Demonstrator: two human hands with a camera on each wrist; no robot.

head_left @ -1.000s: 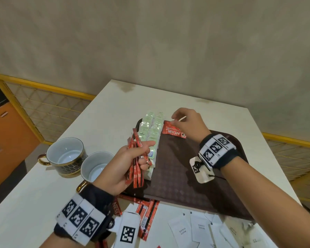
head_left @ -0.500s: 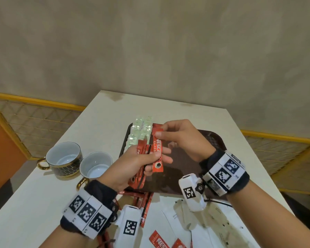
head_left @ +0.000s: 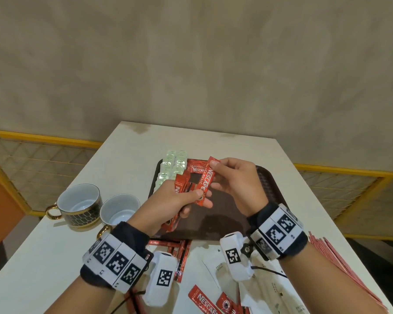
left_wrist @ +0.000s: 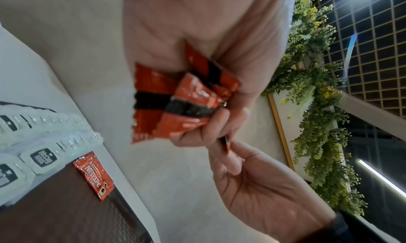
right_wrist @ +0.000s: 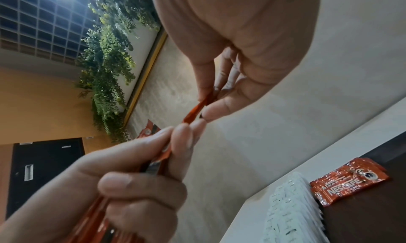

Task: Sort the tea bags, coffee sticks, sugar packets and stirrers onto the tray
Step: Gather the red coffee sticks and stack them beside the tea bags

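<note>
Above the dark brown rectangular plastic tray (head_left: 234, 214), a bundle of red foil coffee sticks (head_left: 181, 189) is gripped in the left hand (head_left: 168, 207); one red coffee stick (head_left: 205, 180) is pinched at its top by right hand (head_left: 236, 184) fingers (head_left: 213, 164). Pale green tea bags (head_left: 174, 165) are lined along the tray's left edge, on a white table (head_left: 55, 257).

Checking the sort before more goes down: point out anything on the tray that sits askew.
Nothing is spilled or torn. On the tray, the tea bags lie in neat rows; the coffee stick beside them lies crosswise to those rows.
</note>
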